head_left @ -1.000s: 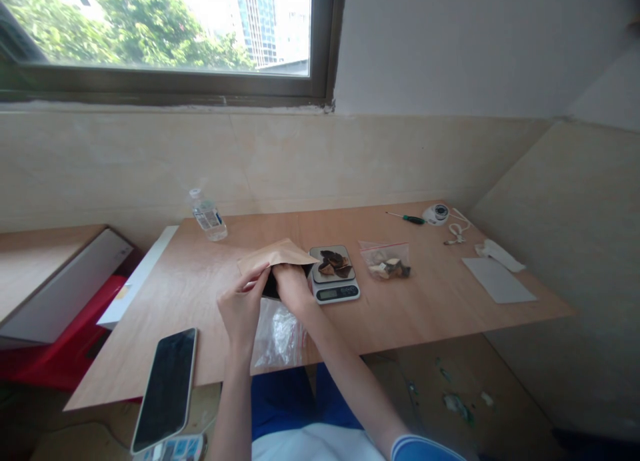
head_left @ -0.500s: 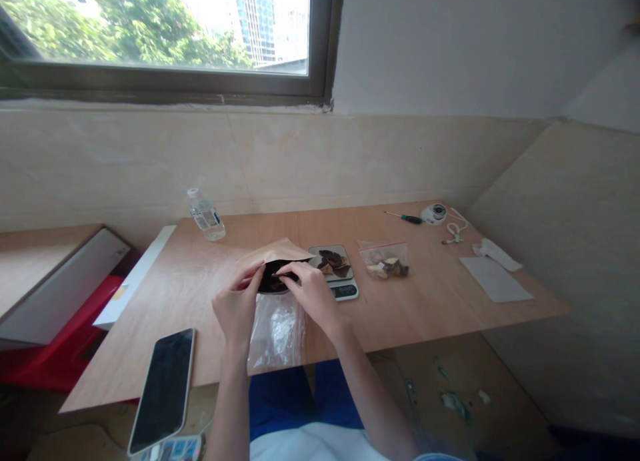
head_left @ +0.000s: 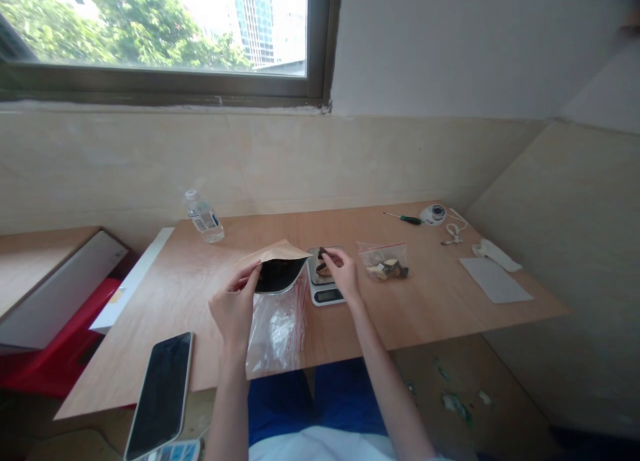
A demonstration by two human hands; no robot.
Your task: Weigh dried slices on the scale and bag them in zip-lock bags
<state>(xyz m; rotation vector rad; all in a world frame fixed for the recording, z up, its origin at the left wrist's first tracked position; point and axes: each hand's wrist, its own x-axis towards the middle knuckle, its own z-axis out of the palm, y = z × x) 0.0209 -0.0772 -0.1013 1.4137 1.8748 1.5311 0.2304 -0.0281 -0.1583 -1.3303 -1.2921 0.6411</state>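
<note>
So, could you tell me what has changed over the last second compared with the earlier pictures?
The right hand has come out of the mouth of the brown paper pouch and moved right to the scale, where its fingers now sit over the dark pieces on the pan; whether it grips one cannot be told. The left hand still holds the pouch open. The clear zip bag, the filled bag and the phone lie as before.

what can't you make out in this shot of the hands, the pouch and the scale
Head view only:
- Scale display: too small to read.
- Pieces on the scale: partly covered by the right hand.
- Pouch contents: just a dark opening; left hand holds the rim.
- Phone: cut off by the bottom edge.
</note>
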